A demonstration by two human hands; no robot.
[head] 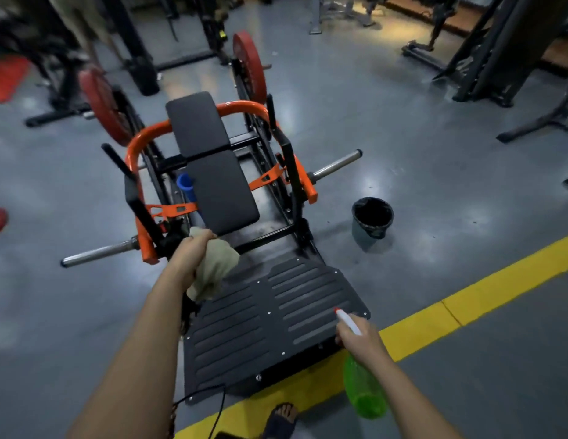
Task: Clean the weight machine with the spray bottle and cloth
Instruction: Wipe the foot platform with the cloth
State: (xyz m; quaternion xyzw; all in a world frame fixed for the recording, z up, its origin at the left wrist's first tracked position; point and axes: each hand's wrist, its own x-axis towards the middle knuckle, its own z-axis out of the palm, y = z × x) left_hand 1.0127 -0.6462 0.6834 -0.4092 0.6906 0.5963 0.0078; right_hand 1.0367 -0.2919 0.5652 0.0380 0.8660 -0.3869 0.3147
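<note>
The left hand grips a bunched beige cloth by the front of the black-and-orange weight machine. The right hand holds a green plastic spray bottle over the machine's ribbed black footplate. No wet patches show, so I judge most wiping remains.

Both forearms are bare, from the lower frame edge up to the left hand and the right hand. One foot shows at the bottom edge in a dark open-toed sandal. A thin black cord hangs beside the left forearm; its attachment cannot be told.
</note>
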